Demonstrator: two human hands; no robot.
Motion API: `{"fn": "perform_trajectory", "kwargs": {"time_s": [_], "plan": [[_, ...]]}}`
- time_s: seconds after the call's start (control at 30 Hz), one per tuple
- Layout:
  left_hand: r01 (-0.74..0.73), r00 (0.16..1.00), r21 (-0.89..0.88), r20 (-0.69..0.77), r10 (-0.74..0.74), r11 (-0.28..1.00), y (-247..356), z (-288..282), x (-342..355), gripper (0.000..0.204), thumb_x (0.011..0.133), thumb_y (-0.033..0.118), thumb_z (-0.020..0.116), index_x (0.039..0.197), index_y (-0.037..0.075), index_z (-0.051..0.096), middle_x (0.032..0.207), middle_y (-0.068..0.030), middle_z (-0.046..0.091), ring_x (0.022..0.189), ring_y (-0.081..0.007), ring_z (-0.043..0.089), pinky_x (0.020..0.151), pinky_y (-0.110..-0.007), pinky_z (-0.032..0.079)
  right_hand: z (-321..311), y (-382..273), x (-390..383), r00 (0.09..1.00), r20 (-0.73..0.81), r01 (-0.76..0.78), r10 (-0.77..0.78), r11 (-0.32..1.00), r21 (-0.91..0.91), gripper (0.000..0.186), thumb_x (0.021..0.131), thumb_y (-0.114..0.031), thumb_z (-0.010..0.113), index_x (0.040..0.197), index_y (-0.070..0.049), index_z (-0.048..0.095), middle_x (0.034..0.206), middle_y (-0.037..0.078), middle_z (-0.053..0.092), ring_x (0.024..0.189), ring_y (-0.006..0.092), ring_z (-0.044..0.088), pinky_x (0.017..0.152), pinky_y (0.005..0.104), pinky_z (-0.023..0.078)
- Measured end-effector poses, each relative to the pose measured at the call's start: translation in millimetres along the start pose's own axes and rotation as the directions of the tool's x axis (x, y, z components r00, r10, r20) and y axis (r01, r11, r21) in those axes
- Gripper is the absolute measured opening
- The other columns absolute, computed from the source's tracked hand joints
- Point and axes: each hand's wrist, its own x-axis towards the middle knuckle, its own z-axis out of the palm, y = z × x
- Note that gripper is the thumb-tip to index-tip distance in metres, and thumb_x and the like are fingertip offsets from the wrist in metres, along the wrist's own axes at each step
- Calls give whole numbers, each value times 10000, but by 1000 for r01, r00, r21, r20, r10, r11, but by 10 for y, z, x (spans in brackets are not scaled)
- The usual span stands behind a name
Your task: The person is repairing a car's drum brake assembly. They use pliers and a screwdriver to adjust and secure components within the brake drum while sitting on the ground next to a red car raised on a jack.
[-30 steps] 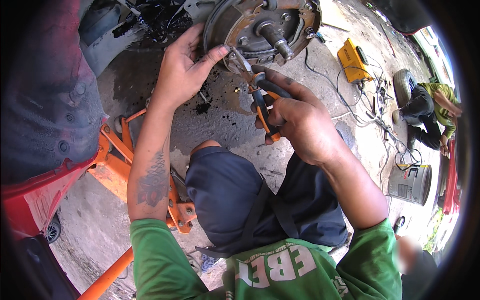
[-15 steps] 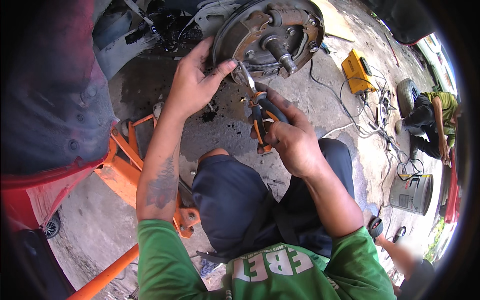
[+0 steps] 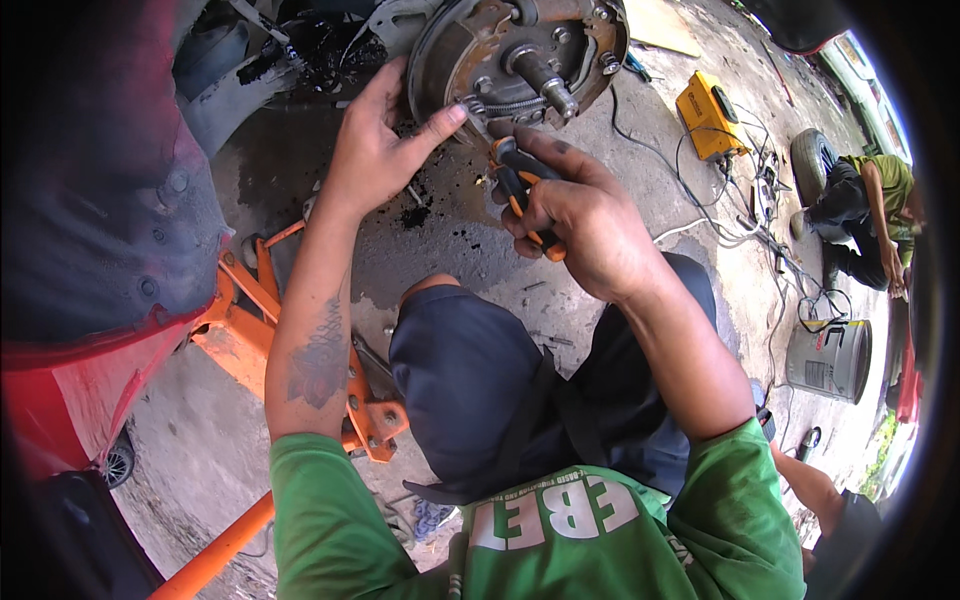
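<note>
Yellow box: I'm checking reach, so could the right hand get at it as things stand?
Probably not right away: the right hand is wrapped around the pliers, and the yellow box sits apart, off to the right. With pliers set down, it might.

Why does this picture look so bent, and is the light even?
Head view: fisheye distortion, with a black rim where the red car panel fades out at left; head view: uneven light, the concrete floor bright right of the right hand; head view: pliers reasonably sharp.
</note>
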Motion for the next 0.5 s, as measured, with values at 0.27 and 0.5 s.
{"fn": "perform_trajectory", "kwargs": {"time_s": [0.27, 0.5], "plan": [[160, 987, -170, 23, -159, 972, 28, -59, 5, 568, 982, 197, 711, 1419, -86, 483, 1310, -181, 640, 1196, -199, 611, 1040, -335, 489, -56, -31, 36, 999, 37, -15, 14, 999, 33, 823, 716, 32, 503, 1530, 41, 382, 1065, 164, 624, 817, 227, 597, 650, 332, 468], [151, 988, -13, -22, -151, 989, 86, -25, 36, 562, 922, 222, 787, 1333, -81, 554, 1245, -166, 680, 1120, -193, 647, 989, -346, 520, -137, 68, 97, 998, 59, 16, -16, 1000, -1, 828, 697, 20, 519, 1520, 24, 419, 1021, 138, 604, 801, 203, 579, 631, 312, 452]]}}
